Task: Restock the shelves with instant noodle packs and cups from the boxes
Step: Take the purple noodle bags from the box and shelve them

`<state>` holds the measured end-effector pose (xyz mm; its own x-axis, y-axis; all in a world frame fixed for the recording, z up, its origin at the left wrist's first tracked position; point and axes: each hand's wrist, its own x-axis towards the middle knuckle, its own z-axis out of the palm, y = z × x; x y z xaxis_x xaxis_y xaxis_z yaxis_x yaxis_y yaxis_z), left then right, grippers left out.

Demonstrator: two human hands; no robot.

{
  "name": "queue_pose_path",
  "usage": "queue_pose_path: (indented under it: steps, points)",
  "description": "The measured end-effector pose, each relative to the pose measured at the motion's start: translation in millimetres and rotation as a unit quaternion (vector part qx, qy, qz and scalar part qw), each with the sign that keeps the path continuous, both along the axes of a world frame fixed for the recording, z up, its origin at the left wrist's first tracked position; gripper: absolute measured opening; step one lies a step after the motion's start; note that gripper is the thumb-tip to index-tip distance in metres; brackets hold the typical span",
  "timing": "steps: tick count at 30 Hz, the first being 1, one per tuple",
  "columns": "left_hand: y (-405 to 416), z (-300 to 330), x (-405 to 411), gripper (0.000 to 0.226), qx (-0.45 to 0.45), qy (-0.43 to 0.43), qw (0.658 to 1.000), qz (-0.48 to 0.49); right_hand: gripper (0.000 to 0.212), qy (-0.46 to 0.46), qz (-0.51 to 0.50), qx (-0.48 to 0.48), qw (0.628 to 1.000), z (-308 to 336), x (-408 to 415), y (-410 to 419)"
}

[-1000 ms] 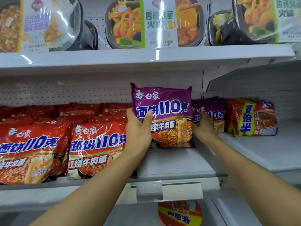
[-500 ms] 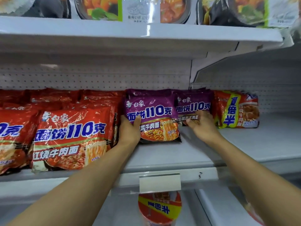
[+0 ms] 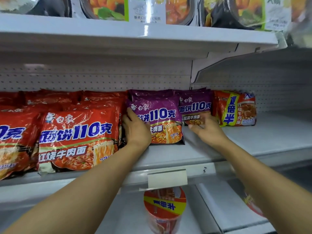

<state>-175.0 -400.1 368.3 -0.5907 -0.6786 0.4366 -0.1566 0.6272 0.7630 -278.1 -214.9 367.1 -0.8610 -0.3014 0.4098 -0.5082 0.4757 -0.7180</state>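
The purple noodle pack (image 3: pixel 157 119) is stood upright on the middle shelf (image 3: pixel 194 154), leaning back against more purple packs behind it, with the row of red noodle packs (image 3: pixel 77 137) touching it on the left. The left hand (image 3: pixel 136 130) is pressed against the pack's left edge, its thumb laid over the front face and its fingers wrapped round the side, so the grip is closed on the pack. The right hand (image 3: pixel 206 129) is placed at the foot of the second purple pack (image 3: pixel 195 107), just to the right and set further back; its fingers are curled at that pack's lower edge, but whether the pack is pinched or only touched cannot be told. An orange and yellow pack (image 3: pixel 236 108) is seen beside that, then bare shelf. A noodle cup (image 3: pixel 164 208) is stood on the shelf below, and food trays (image 3: pixel 104 9) are lined along the shelf above.

The step is judged to be the settling of the front pack into its row. The pack is soft and is balanced on its narrow lower edge, so it could be tipped forward off the shelf lip once the left hand is taken away. If it is shoved too hard, the packs behind could be crushed or the red row knocked askew. The second purple pack could likewise be pulled over by the right hand.
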Motion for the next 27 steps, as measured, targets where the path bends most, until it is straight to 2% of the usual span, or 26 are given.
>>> queue_pose_path:
  steps: [5, 10, 18, 23, 27]
  points:
    - [14, 6, 26, 0.080, -0.102, -0.069, 0.992, -0.016, 0.064, 0.013, -0.030, 0.022, 0.999, 5, 40, 11]
    - [30, 14, 60, 0.072, -0.205, -0.110, 0.968, -0.092, 0.067, 0.025, -0.062, 0.068, 0.995, 3, 91, 32]
    - [70, -9, 119, 0.066, -0.264, -0.127, 0.929, -0.225, 0.074, 0.025, -0.103, 0.164, 0.981, -25, 186, 69]
    - [97, -41, 149, 0.068, -0.261, -0.147, 0.909, -0.291, 0.076, 0.004, -0.151, 0.217, 0.964, -59, 228, 92]
    - [115, -77, 165, 0.067, -0.262, -0.195, 0.883, -0.338, 0.077, -0.034, -0.163, 0.242, 0.956, -94, 255, 115]
